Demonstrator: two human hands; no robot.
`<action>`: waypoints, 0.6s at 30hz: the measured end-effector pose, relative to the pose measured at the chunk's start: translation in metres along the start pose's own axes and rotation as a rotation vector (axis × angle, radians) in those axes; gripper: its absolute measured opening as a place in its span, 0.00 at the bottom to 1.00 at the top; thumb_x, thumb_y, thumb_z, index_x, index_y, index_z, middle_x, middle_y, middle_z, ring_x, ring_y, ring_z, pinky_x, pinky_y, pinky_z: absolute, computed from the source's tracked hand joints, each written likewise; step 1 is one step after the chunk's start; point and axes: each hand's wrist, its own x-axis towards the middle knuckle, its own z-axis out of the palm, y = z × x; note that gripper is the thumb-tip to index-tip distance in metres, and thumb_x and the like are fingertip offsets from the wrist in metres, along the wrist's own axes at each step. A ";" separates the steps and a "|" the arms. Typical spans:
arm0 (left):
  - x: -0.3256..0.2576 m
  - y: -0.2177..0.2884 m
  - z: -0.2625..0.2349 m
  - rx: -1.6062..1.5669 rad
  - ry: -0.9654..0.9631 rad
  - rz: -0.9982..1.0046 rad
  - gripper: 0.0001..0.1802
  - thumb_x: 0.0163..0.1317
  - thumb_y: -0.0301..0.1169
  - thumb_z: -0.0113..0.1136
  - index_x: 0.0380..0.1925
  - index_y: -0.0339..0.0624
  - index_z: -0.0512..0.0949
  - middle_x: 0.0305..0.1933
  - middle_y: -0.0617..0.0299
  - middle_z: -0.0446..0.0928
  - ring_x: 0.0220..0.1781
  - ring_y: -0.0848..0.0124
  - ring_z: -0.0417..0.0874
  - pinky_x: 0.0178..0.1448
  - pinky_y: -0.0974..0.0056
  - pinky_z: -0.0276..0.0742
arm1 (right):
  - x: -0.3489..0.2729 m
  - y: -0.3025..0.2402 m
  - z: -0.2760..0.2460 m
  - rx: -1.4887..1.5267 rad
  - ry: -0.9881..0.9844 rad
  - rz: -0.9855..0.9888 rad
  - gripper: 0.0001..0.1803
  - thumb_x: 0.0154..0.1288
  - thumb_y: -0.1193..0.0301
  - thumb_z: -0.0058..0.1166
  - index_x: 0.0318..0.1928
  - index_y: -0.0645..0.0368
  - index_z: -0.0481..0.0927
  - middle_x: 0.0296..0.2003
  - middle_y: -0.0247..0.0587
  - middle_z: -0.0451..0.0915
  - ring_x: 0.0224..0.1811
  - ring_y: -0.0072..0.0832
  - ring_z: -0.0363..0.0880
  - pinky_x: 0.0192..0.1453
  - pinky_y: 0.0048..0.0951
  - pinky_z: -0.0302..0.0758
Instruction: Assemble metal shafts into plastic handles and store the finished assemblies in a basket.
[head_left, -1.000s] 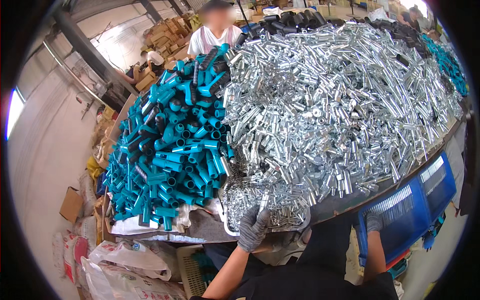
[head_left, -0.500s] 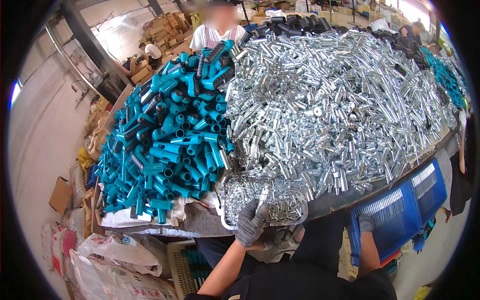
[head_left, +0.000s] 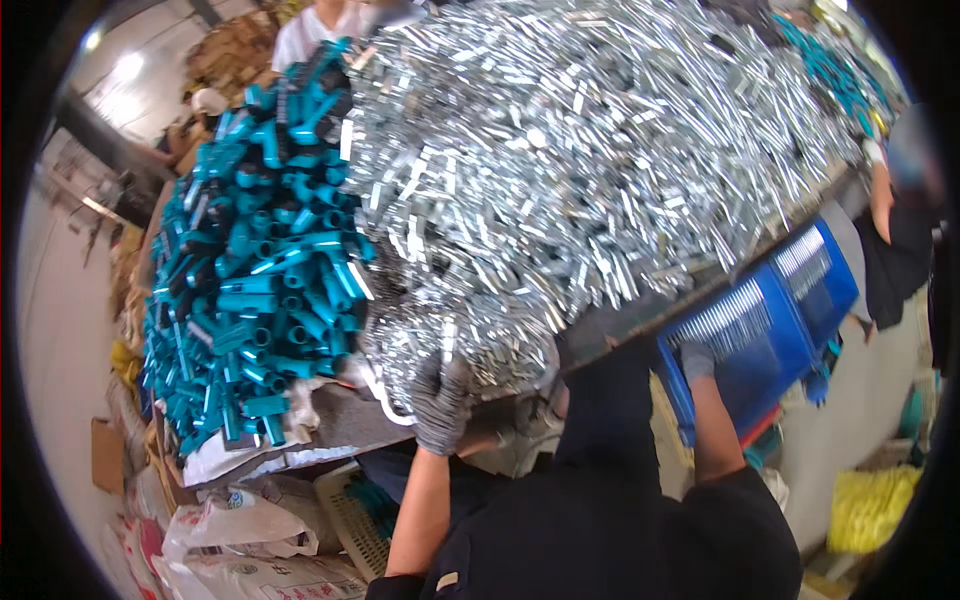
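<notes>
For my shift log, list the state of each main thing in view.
Gray-gloved left hand: closed on slim silver metal part
Blue rectangular plastic tray: partly filled
Gray-gloved right hand: at it, grip unclear
White-rimmed rectangular tray: filled
Teal plastic handles: heaped
Silver metal parts: heaped

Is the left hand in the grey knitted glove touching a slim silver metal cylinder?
Touching. The head view, slightly blurred, shows the grey-gloved left hand holding the slim silver metal cylinder, its lower end between thumb and fingers.
</notes>
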 end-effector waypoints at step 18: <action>-0.043 0.062 0.027 0.124 -0.241 0.015 0.14 0.54 0.32 0.68 0.39 0.37 0.79 0.31 0.64 0.81 0.34 0.78 0.78 0.40 0.69 0.75 | 0.076 -0.315 -0.438 1.778 -0.355 0.038 0.19 0.60 0.58 0.61 0.40 0.62 0.76 0.31 0.37 0.80 0.31 0.23 0.80 0.35 0.24 0.79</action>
